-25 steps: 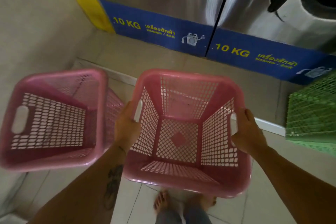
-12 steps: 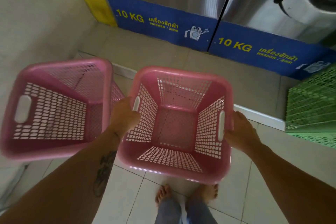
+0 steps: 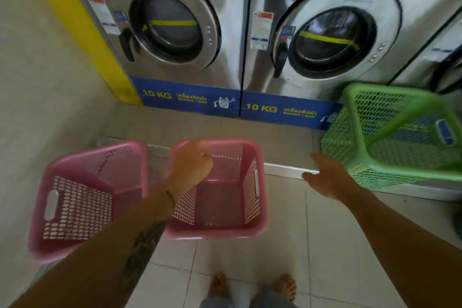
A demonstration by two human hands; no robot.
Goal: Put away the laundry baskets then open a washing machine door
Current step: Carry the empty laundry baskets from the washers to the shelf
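Two pink laundry baskets stand side by side on the tiled floor, one by the left wall (image 3: 75, 210) and one in the middle (image 3: 217, 231). My left hand (image 3: 191, 165) hovers over the middle basket's far left corner with its fingers curled and nothing visible in them. My right hand (image 3: 325, 177) is off the basket, fingers spread, stretched toward a green basket (image 3: 390, 157) but short of it. Two steel washing machines stand ahead, with the left door (image 3: 170, 30) and the right door (image 3: 330, 37) both closed.
The green basket sits tilted on a raised concrete step (image 3: 200, 127) in front of the machines. A beige wall (image 3: 37, 82) and a yellow panel (image 3: 82, 32) close off the left side. My bare feet (image 3: 252, 285) stand on white tiles.
Both hands have let go of the middle pink basket, which now rests on the floor. My right hand moved right toward the green basket. The view tilted up, showing the machine doors.
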